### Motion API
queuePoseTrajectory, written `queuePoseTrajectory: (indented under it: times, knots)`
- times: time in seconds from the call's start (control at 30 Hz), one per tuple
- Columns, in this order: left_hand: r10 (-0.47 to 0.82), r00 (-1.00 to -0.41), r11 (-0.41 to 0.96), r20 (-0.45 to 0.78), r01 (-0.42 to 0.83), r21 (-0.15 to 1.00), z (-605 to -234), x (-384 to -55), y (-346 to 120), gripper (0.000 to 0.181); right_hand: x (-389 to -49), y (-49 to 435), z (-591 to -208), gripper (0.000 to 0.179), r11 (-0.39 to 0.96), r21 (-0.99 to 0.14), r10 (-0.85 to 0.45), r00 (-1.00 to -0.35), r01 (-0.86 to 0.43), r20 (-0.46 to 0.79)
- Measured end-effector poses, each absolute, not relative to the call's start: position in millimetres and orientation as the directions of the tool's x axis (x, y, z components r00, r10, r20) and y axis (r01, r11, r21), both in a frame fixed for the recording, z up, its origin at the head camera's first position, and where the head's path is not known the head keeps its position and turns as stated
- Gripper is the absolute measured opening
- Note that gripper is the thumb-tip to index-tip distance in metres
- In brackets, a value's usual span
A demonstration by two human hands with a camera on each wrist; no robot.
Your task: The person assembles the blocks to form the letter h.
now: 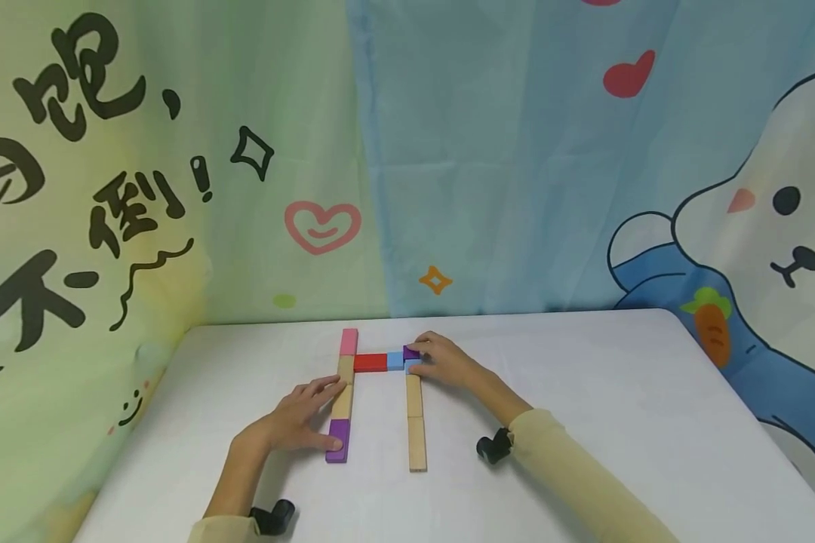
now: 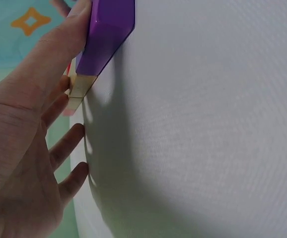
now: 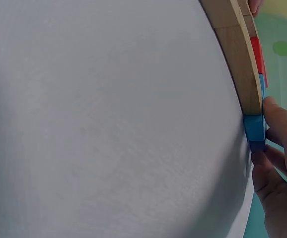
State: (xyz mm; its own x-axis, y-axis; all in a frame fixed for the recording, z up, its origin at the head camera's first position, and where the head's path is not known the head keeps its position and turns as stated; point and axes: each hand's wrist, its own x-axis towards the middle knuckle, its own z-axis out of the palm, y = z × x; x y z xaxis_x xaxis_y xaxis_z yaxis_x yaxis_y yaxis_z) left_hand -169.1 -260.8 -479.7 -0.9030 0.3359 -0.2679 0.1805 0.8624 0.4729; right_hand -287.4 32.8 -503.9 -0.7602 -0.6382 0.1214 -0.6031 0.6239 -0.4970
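Note:
Wooden blocks on the white table make an H-like outline. The left column runs from a pink block [image 1: 349,342] through natural wood blocks [image 1: 342,401] to a long purple block [image 1: 337,440]. My left hand [image 1: 297,419] lies along it, thumb on the purple block and fingertips touching the wood, fingers fairly straight. A red block [image 1: 370,363] and a light blue block [image 1: 395,361] bridge to the right column. At that column's far end my right hand [image 1: 448,360] pinches a small purple block [image 1: 410,352], its thumb by another light blue block [image 3: 254,128]. Two wood blocks [image 1: 416,434] continue nearer.
The white table [image 1: 584,377] extends around the blocks. Behind it hangs a printed curtain [image 1: 489,188]. A black wrist camera [image 1: 494,446] sits at the right sleeve, another black camera [image 1: 275,517] at the left one.

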Motion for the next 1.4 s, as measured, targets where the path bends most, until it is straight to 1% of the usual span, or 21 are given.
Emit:
queuePoseTrajectory:
  times: [0.17,0.27,0.5,0.63,0.8,0.9,1.3,1.4]
  knots:
    - [0.326,-0.906,0.872,-0.269,0.179,0.455,-477.8,-169.8,-260.1,0.097,-287.1,31.8,-502.2,0.045,0.61,-0.526,-0.638,-0.761,-0.593,0.118]
    - [0.332,-0.905,0.869,-0.265,0.185,0.458,-477.8,-170.2,-259.8,0.097,-288.0,31.6,-503.2,0.043,0.611,-0.522,-0.634,-0.763,-0.595,0.129]
    - [0.333,-0.905,0.864,-0.266,0.179,0.471,-480.7,-170.0,-259.6,0.097,-288.0,33.2,-508.1,0.031,0.593,-0.559,-0.626,-0.769,-0.58,0.134]
    - [0.333,-0.905,0.863,-0.263,0.181,0.471,-482.8,-169.9,-260.2,0.097,-286.6,34.3,-508.5,0.028,0.566,-0.568,-0.644,-0.751,-0.597,0.147]
    - [0.33,-0.905,0.866,-0.269,0.177,0.468,-482.6,-169.9,-260.6,0.097,-286.3,33.6,-508.9,0.029,0.563,-0.567,-0.655,-0.743,-0.601,0.136]
    - [0.328,-0.906,0.867,-0.268,0.176,0.466,-482.0,-170.2,-260.8,0.097,-286.4,32.6,-509.7,0.031,0.581,-0.57,-0.64,-0.759,-0.581,0.121]
    - [0.342,-0.904,0.867,-0.257,0.198,0.458,-482.2,-171.5,-262.3,0.097,-282.8,31.5,-509.8,0.033,0.572,-0.573,-0.62,-0.767,-0.587,0.166]
    - [0.346,-0.9,0.865,-0.265,0.197,0.462,-481.8,-171.1,-261.7,0.098,-277.0,32.6,-509.2,0.037,0.593,-0.566,-0.589,-0.788,-0.572,0.18]
